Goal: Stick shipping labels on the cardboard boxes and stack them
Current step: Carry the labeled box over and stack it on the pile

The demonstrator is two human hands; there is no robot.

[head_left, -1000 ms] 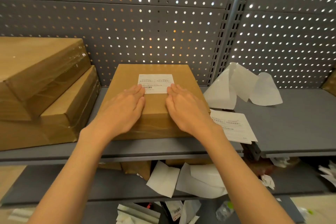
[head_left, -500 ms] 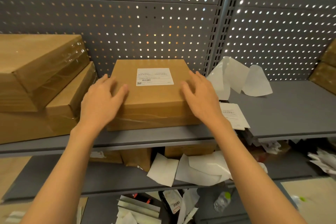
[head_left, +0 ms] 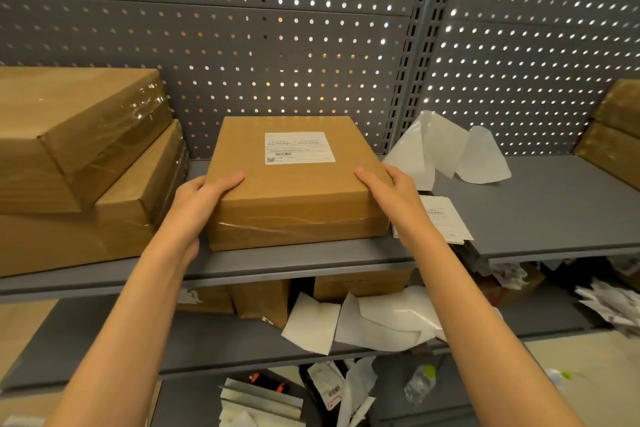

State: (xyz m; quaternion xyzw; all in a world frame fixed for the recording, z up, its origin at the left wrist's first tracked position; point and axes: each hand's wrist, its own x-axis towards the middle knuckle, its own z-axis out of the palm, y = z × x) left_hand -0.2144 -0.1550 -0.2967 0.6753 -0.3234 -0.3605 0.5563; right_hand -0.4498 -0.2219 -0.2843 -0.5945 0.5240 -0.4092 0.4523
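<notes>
A flat brown cardboard box lies on the grey shelf, with a white shipping label stuck on its top near the back. My left hand grips the box's near left corner, thumb on top and fingers down the side. At the near right corner my right hand grips it the same way. Just right of the box, a small stack of loose labels rests at the shelf's front edge.
Two larger taped boxes are stacked at the left. More boxes stand at the far right. Crumpled white backing sheets lie behind the loose labels. A perforated grey panel closes the back. The lower shelf holds boxes and paper scraps.
My hands slid off the label area outward to the box's two near corners and now grip its sides. The camera has pulled back a little.
</notes>
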